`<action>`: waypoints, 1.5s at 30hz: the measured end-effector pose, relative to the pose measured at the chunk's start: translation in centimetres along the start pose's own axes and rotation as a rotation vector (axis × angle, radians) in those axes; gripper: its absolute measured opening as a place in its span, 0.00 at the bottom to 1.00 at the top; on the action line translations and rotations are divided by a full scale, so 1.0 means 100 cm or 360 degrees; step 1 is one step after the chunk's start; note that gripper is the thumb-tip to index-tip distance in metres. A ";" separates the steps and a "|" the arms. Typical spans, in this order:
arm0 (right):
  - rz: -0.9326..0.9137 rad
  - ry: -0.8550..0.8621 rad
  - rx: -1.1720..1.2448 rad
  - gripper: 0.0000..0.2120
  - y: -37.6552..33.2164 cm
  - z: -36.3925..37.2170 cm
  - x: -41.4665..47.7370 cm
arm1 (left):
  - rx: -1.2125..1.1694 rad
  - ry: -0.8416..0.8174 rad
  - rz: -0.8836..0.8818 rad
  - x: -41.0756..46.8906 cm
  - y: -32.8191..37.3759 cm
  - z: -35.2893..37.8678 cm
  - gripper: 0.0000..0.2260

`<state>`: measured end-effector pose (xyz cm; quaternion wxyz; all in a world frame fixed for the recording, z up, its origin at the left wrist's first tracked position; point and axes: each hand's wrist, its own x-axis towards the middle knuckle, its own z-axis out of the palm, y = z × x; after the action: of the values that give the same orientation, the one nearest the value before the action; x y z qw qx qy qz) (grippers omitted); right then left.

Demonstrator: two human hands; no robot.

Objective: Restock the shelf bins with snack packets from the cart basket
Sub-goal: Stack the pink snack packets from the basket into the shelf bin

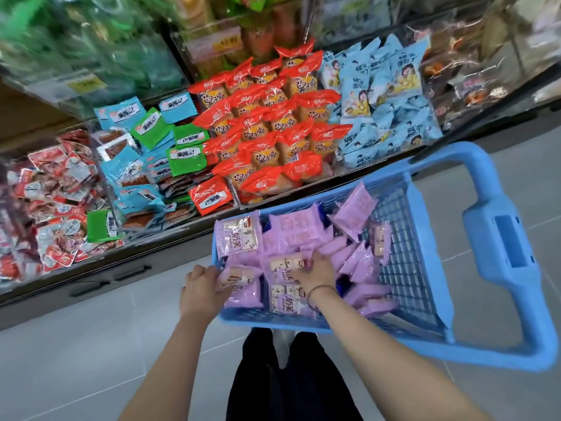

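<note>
A blue cart basket (403, 244) stands in front of me, filled with several purple snack packets (296, 229). My left hand (202, 288) is at the basket's near left corner, its fingers curled round a purple packet (239, 284). My right hand (315, 270) reaches into the basket and lies on top of another purple packet (285, 268), fingers curling over its far edge. The shelf bins (273, 123) ahead hold red-and-orange packets, with blue and green packets (151, 147) to the left and pale blue packets (385, 95) to the right.
A bin of red and white packets (51, 202) sits at the far left. The basket's thick blue handle (504, 238) loops round its right side. Grey tiled floor (91, 344) lies between me and the shelf base. My dark trousers (288, 375) show below.
</note>
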<state>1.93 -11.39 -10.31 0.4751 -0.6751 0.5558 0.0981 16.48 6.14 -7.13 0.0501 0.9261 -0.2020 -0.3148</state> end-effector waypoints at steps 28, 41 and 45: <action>-0.0368 -0.0091 0.0654 0.18 -0.048 -0.083 -0.063 | -0.1387 -0.0625 -0.0120 -0.088 0.078 -0.034 0.43; 0.0534 0.0539 0.0025 0.45 -0.049 -0.109 0.065 | -0.1704 -0.0340 -0.0377 -0.100 0.032 -0.025 0.16; 0.0336 0.0593 0.0327 0.25 -0.039 -0.114 0.055 | -0.1695 -0.0337 -0.0423 -0.099 0.031 -0.023 0.15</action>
<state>2.75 -23.84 -5.82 0.4177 -0.5676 0.7086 -0.0361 9.63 7.26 0.97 0.4503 0.7536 0.0996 -0.4684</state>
